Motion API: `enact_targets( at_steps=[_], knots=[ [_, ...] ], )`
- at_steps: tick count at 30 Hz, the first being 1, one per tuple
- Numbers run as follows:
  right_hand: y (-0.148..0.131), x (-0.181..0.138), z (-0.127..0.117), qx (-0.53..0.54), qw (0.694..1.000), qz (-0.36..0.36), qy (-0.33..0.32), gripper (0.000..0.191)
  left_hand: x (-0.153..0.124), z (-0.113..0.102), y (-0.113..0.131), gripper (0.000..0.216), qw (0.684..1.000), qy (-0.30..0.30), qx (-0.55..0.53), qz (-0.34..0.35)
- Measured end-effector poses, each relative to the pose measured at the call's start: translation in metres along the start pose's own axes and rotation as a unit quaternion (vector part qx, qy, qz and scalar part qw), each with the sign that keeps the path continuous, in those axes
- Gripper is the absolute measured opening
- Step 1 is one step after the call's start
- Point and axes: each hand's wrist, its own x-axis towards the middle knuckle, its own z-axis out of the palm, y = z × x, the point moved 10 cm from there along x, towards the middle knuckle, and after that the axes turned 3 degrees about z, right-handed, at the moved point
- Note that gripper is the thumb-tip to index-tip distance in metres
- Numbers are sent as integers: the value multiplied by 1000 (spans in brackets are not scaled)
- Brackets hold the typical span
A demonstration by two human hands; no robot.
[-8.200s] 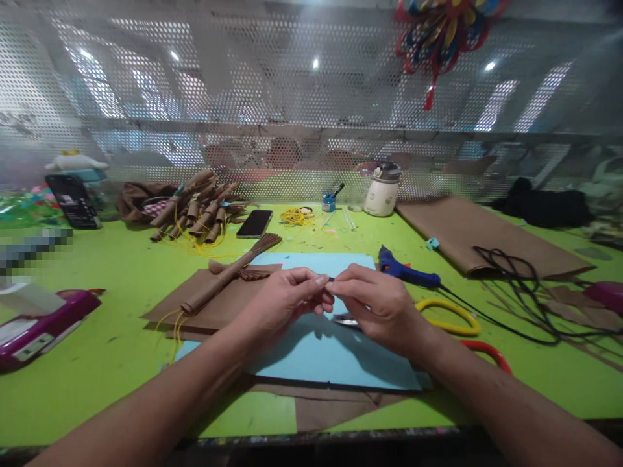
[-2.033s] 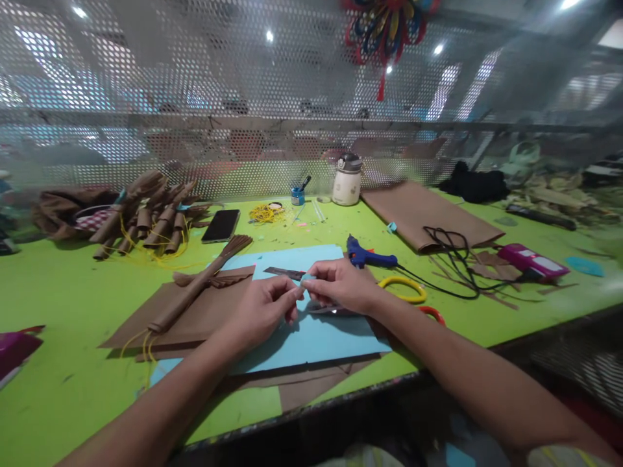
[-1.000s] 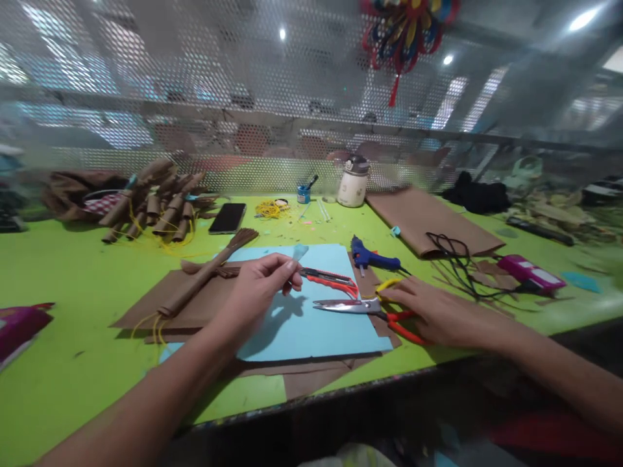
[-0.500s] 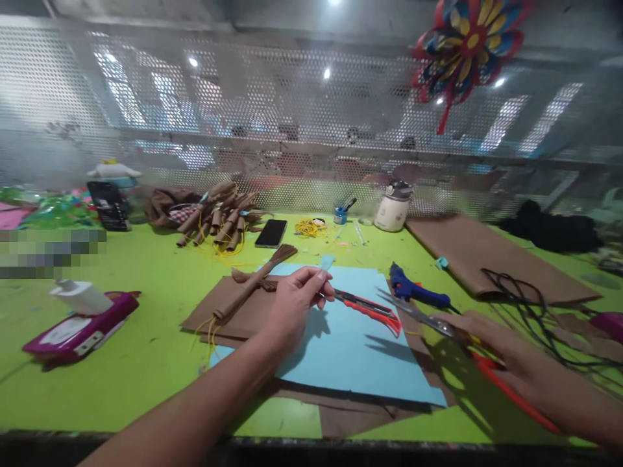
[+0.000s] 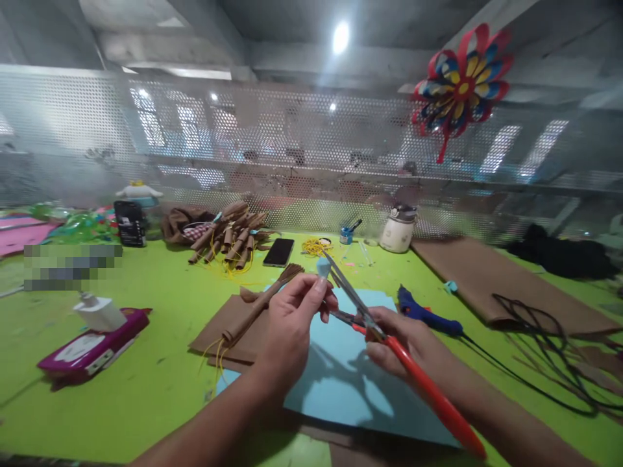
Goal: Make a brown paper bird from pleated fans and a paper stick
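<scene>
My left hand pinches a small piece of light blue paper between thumb and fingers. In my right hand is a pair of scissors with red handles, held around the pivot. Their parted blades rise beside the blue piece; whether they touch it I cannot tell. Beneath both hands lies a light blue sheet over brown paper. A red utility knife rests on the sheet, partly hidden by my right hand. Left of my left hand lies a rolled brown paper tube with yellow strings.
A blue glue gun and its black cord lie to the right, near folded brown paper. Behind are a phone, several brown paper rolls and a white bottle. A purple power strip sits left.
My right hand has brought the scissors leftward and up, beside the blue piece in my left hand. The blades now point upward. The head view has tilted up slightly.
</scene>
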Motion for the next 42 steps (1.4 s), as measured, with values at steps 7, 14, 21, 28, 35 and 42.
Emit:
enact_targets(
  at_steps=[7,14,21,28,35,42],
  knots=[
    [-9,-1,25,63,997,-48,-23,41,-1,-3,-3,14,1000,-3,24,-1],
    [-18,-2,22,71,996,-59,-1,38,-4,3,7,16,992,-21,120,16],
    [-25,-5,17,38,995,-85,28,38,-5,6,10,16,985,-19,169,21],
    [-22,-4,17,35,996,-79,33,41,-6,8,8,17,980,-34,192,30],
    [-20,-6,20,49,997,-60,25,37,-5,11,5,18,983,-50,173,18],
    [-13,-7,23,70,996,-49,22,36,-4,13,4,18,990,-54,129,2]
  ],
)
